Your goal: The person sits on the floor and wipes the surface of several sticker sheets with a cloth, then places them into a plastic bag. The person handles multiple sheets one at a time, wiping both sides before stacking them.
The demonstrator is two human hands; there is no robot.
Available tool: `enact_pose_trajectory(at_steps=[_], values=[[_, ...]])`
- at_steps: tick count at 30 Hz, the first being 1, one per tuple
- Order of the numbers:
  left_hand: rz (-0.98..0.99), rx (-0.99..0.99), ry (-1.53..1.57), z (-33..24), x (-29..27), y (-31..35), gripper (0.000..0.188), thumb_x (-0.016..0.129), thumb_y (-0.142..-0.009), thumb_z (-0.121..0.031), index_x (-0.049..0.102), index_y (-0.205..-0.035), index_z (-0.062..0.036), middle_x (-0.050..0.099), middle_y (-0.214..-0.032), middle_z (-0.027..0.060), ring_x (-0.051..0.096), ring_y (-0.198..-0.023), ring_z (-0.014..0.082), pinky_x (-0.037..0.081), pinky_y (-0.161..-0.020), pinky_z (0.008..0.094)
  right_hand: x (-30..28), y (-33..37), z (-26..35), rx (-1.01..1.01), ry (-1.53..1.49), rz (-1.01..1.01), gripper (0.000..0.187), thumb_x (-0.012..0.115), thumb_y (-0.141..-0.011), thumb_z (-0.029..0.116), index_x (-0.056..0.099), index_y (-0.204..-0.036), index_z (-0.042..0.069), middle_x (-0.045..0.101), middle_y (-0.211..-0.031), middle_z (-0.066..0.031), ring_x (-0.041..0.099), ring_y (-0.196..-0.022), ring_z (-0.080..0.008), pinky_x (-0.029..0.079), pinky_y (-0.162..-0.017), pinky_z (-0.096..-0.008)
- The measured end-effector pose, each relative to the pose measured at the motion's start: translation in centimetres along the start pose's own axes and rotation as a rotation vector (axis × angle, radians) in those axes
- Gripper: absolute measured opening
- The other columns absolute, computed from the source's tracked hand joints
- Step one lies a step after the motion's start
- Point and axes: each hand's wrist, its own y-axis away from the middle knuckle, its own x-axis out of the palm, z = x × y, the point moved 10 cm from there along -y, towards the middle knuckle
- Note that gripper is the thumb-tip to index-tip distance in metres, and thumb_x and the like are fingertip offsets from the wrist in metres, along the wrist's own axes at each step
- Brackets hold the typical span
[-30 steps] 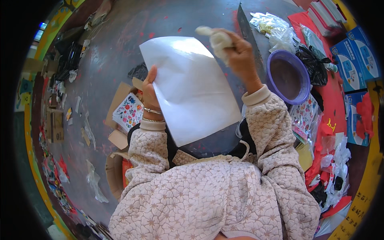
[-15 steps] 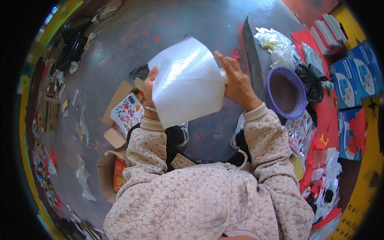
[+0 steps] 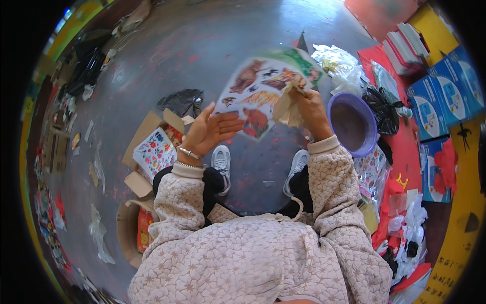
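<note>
A thin sheet (image 3: 258, 96) with brown and orange animal pictures on white, and a blurred green part at its far right, is held up in front of me. My right hand (image 3: 315, 114) is closed at its right side, gripping the sheet together with a crumpled cream cloth (image 3: 289, 107) that hangs over it. My left hand (image 3: 215, 129) is open, palm up and fingers stretched out, at the sheet's lower left edge. Whether its fingertips touch the sheet I cannot tell.
To the left stands an open cardboard box (image 3: 135, 147) with flower-printed sheets (image 3: 154, 152) on it. A black plastic bag (image 3: 182, 103) lies behind. On the right are a purple basin (image 3: 373, 126), plastic bags (image 3: 339, 63) and blue boxes (image 3: 430, 109).
The sheet has turned from its plain shiny white side to its printed side and shifted right. My left hand has let go and opened. The cream cloth now shows clearly at my right hand.
</note>
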Motion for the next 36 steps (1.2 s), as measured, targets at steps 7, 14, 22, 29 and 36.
enact_pose_trajectory(at_steps=[7, 14, 22, 29, 36], values=[[-0.453, 0.627, -0.469, -7.7, -3.1, 2.0, 0.056, 0.066, -0.075, -0.019, 0.043, -0.122, -0.0017, 0.048, -0.12, 0.0156, 0.047, -0.111, 0.0252, 0.037, -0.091, 0.0316, 1.1, 0.9, -1.5, 0.142, 0.231, 0.207, 0.024, 0.056, -0.081, 0.02, 0.063, -0.08, -0.004, 0.059, -0.069, -0.0031, 0.053, -0.062, -0.0089, 0.044, -0.059, -0.0249], [0.036, 0.415, -0.454, -6.0, 2.2, 1.3, 0.047, 0.066, -0.073, -0.014, 0.048, -0.113, 0.0022, 0.057, -0.102, 0.0108, 0.055, -0.094, 0.0205, 0.045, -0.082, 0.0338, 4.3, 3.2, -2.8, 0.286, 0.337, 0.484, 0.028, 0.059, -0.08, 0.022, 0.063, -0.085, -0.005, 0.063, -0.076, -0.0057, 0.056, -0.066, -0.0095, 0.045, -0.062, -0.0247], [-0.051, 0.359, -0.007, -4.3, 0.1, 0.5, 0.027, 0.05, -0.082, -0.002, 0.05, -0.109, 0.0015, 0.058, -0.1, 0.0127, 0.059, -0.088, 0.0226, 0.05, -0.076, 0.0352, 1.9, 1.5, -4.1, 0.413, 0.164, 0.319, 0.033, 0.056, -0.084, 0.026, 0.062, -0.088, -0.006, 0.062, -0.076, -0.0072, 0.056, -0.065, -0.0113, 0.045, -0.058, -0.0255], [-0.13, 0.372, 0.041, -4.3, -0.7, -0.4, 0.022, 0.052, -0.078, -0.003, 0.053, -0.099, 0.0044, 0.06, -0.088, 0.0126, 0.061, -0.074, 0.0229, 0.052, -0.067, 0.0346, -2.9, 0.7, 5.2, -0.188, 0.018, -0.249, 0.018, 0.052, -0.086, 0.02, 0.06, -0.088, 0.003, 0.061, -0.072, -0.0067, 0.057, -0.062, -0.0145, 0.046, -0.054, -0.0276], [0.156, 0.227, 0.078, -1.6, 1.6, -1.8, 0.02, 0.049, -0.08, -0.004, 0.053, -0.099, 0.002, 0.058, -0.088, 0.0108, 0.059, -0.082, 0.0218, 0.05, -0.071, 0.0342, 7.8, 4.5, 7.7, -0.9, 0.856, -0.191, 0.012, 0.056, -0.071, 0.008, 0.059, -0.083, 0.01, 0.06, -0.087, -0.0091, 0.06, -0.071, -0.028, 0.048, -0.06, -0.0366]])
